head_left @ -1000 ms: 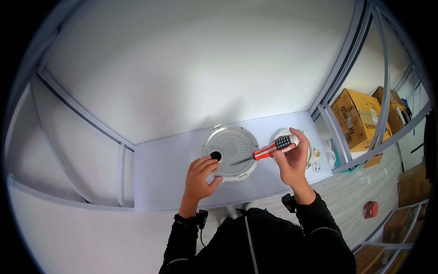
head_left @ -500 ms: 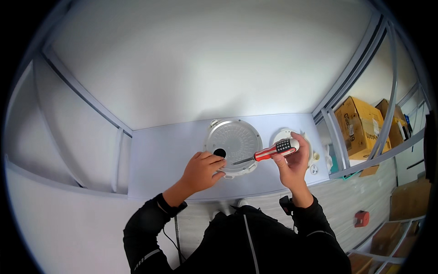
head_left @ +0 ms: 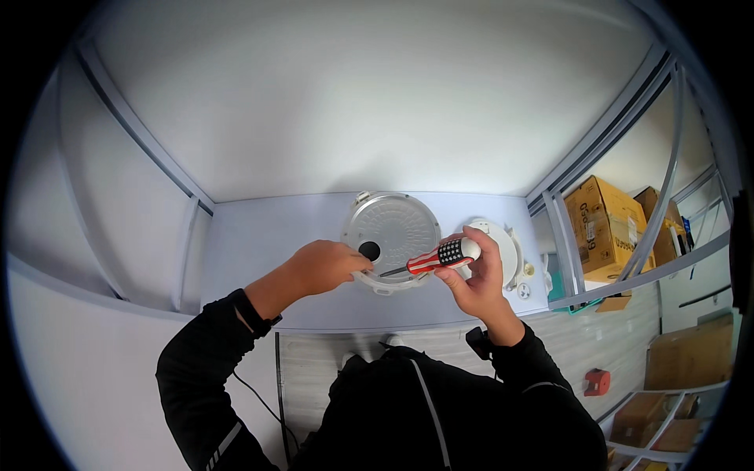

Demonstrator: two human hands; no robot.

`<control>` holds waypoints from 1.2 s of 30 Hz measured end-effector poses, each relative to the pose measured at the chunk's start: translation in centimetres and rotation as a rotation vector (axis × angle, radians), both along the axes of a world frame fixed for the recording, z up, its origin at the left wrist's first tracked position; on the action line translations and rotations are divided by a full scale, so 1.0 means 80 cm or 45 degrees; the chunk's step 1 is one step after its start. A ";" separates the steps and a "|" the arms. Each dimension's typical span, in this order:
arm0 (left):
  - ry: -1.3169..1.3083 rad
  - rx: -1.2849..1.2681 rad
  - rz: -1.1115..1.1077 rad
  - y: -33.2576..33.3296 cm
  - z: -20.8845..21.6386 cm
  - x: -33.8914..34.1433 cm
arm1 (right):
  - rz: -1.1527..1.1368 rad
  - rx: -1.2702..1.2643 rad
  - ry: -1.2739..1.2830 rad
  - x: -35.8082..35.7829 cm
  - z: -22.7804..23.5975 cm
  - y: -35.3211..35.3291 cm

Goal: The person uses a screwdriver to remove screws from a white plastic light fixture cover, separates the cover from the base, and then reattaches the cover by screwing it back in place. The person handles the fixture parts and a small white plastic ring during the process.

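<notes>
A round silver disc with a white rim, which looks like a cooker's inner lid (head_left: 404, 224), lies on the pale table. It has a dark round hole on its near left side. My right hand (head_left: 481, 284) grips a screwdriver (head_left: 440, 257) with a red, white and star-patterned handle. Its shaft points left across the lid to the lower left rim. At that spot the fingers of my left hand (head_left: 334, 263) are pinched together beside the tip; what is between them is hidden. A white round cover (head_left: 503, 239) lies right of the lid, partly behind my right hand.
Small parts, among them a white round piece (head_left: 524, 291), sit near the table's (head_left: 259, 251) right end. Grey metal posts (head_left: 561, 243) frame the table. Beyond are cardboard boxes (head_left: 609, 228) and, on the floor, a red object (head_left: 597, 382).
The screwdriver and my right hand have moved left, bringing the tip to the lid's rim. My left hand has shifted left and its fingers have drawn together there. The whole view has shifted slightly.
</notes>
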State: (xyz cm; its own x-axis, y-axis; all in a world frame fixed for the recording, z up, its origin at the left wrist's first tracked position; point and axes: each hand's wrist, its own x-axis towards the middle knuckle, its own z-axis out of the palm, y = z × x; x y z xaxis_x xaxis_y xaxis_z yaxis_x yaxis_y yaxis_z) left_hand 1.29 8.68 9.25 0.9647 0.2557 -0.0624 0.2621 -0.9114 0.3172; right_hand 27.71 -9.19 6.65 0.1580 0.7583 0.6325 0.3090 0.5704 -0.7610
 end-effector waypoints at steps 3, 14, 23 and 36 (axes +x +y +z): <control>-0.180 0.085 0.000 0.010 -0.012 0.005 | 0.019 0.020 0.016 0.003 0.004 0.010; -0.354 0.087 0.013 -0.018 0.001 0.016 | 0.032 0.117 -0.180 -0.003 0.035 0.019; -0.138 0.199 0.006 -0.020 0.008 0.016 | 0.087 0.164 -0.291 -0.002 0.043 0.026; -0.327 0.231 -0.001 -0.024 0.003 0.016 | 0.041 0.191 -0.527 -0.027 0.088 0.034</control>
State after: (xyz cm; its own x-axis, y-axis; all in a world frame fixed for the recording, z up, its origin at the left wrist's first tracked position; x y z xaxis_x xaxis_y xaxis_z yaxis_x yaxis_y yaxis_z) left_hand 2.54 6.73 9.47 0.9434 0.2393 0.2297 0.1935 -0.9594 0.2050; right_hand 25.55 -6.45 13.67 -0.1541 0.6536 0.7410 0.5510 0.6794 -0.4847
